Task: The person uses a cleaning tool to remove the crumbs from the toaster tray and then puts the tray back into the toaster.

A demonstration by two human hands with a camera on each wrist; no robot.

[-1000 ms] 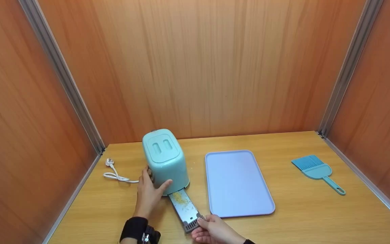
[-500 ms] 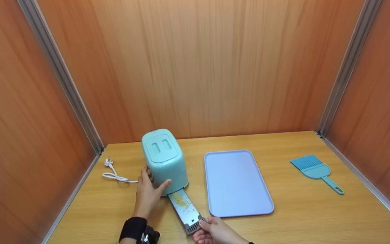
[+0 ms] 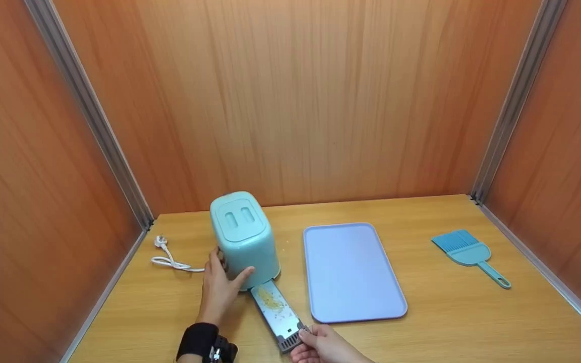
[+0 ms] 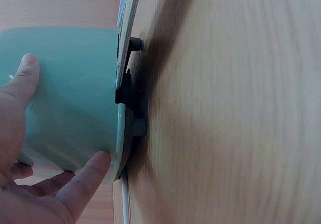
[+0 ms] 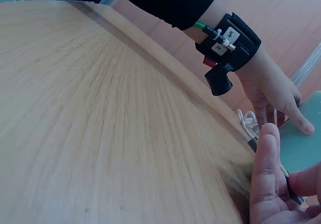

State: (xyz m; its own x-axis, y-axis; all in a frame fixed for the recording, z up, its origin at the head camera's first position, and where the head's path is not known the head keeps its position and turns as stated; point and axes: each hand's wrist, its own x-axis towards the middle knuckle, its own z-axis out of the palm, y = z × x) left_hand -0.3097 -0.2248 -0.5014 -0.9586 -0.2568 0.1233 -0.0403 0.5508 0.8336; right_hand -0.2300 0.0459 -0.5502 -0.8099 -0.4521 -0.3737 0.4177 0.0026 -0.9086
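Note:
A mint-green toaster (image 3: 250,252) stands upright on the table with a lid on its top. My left hand (image 3: 218,292) grips its lower left corner, thumb on the front face and fingers round the side. In the left wrist view the fingers spread over the green toaster shell (image 4: 75,93), and its small feet show at the table. A long metal crumb tray (image 3: 275,307) sticks out from the toaster's base toward me, yellowish crumbs scattered on it. My right hand (image 3: 328,345) pinches the tray's grey slotted end between thumb and fingers.
A lilac rectangular tray (image 3: 353,272) lies right of the toaster. Farther right rests a teal brush nested on a small dustpan (image 3: 469,254). The white power cord and plug (image 3: 169,259) lie at the left. Wooden panels (image 3: 310,101) stand around the table.
The crumb tray has slid slightly farther out of the toaster, toward me and to the right, along with my right hand. My left hand keeps its hold on the toaster.

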